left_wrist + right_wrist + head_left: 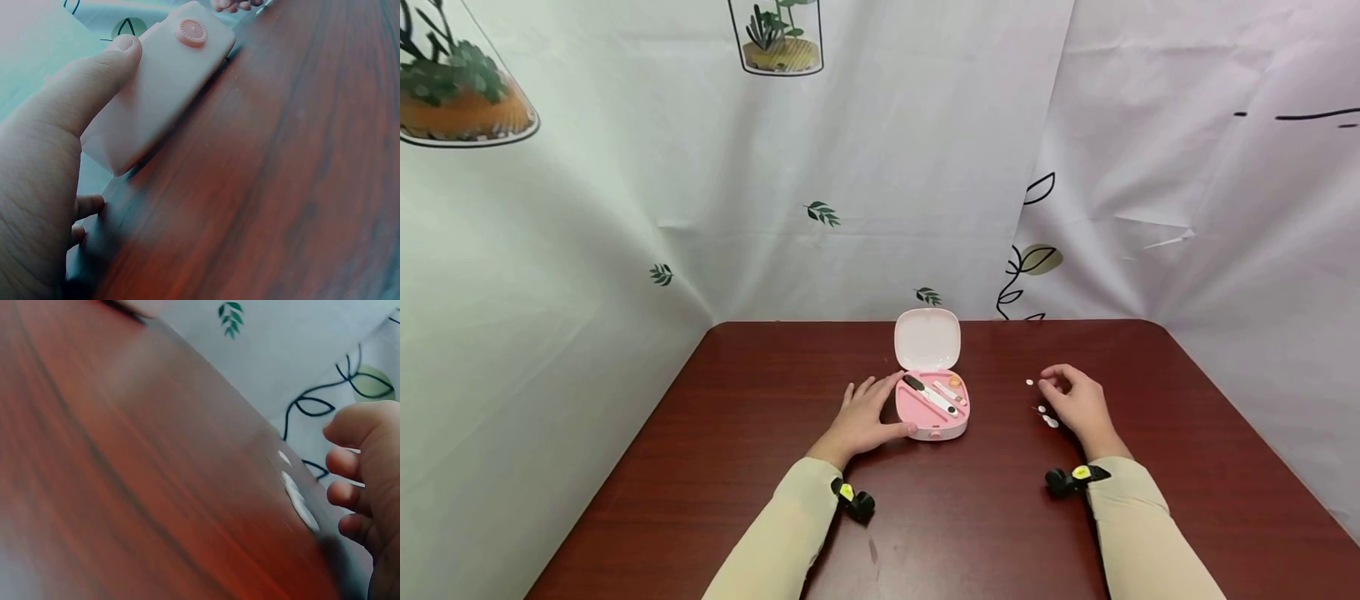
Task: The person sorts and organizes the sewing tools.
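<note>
My left hand [867,419] grips the left side of a small pink case [934,434], thumb against its front and fingers toward its back corner. The white lid [927,340] of the case stands raised. Inside lie a white stick with a dark end [931,396], a smaller white piece [950,392] and a round orange-tan item [955,381]. To the right, my right hand [1078,406] hovers with loosely bent fingers beside small white flat pieces [300,503]; nothing shows between its fingertips. Another white disc [1030,382] lies just left of that hand.
The case and white pieces rest on a reddish-brown wooden table [970,517]. White cloth [865,167] printed with plants hangs behind and beside the table. Each wrist wears a small black camera on a strap.
</note>
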Demonstrator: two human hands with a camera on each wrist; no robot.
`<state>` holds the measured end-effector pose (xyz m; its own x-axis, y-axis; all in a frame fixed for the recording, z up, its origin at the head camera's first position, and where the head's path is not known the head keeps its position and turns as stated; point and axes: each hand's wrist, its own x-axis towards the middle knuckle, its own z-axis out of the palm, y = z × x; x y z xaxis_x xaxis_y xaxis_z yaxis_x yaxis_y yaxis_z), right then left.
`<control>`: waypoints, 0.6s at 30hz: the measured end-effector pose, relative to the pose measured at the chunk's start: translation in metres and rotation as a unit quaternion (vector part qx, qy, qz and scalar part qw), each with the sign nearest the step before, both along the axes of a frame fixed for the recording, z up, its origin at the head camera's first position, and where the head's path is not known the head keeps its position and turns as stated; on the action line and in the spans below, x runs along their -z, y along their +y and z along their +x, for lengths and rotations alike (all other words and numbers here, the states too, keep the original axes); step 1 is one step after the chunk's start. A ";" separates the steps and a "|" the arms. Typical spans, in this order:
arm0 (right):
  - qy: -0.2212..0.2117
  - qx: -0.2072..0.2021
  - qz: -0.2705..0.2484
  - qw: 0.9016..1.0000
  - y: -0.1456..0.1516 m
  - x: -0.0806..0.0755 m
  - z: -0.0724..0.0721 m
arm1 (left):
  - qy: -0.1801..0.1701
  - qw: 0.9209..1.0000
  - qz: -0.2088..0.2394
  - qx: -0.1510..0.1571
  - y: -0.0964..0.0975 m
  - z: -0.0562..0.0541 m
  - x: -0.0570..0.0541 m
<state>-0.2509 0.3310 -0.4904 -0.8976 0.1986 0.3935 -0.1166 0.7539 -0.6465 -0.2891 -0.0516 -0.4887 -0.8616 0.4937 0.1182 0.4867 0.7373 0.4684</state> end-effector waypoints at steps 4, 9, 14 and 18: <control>-0.012 -0.018 0.023 1.000 0.009 0.002 0.010 | 0.001 1.000 -0.001 -0.001 0.000 -0.001 0.001; -0.056 -0.052 0.054 0.996 0.015 0.002 0.026 | 0.002 1.000 -0.003 0.000 0.000 -0.002 0.002; -0.056 -0.079 0.091 0.991 0.019 0.005 0.038 | 0.007 1.000 0.008 0.004 0.000 -0.001 0.002; -0.057 -0.080 0.120 0.988 0.019 0.005 0.041 | 0.006 1.000 0.008 0.004 0.000 -0.002 0.001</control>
<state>-0.2101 0.3498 -0.4953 -0.9513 -0.0356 0.3061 -0.1826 0.8653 -0.4669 -0.2909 -0.0516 -0.4901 -0.8566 0.4978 0.1358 0.4973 0.7262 0.4747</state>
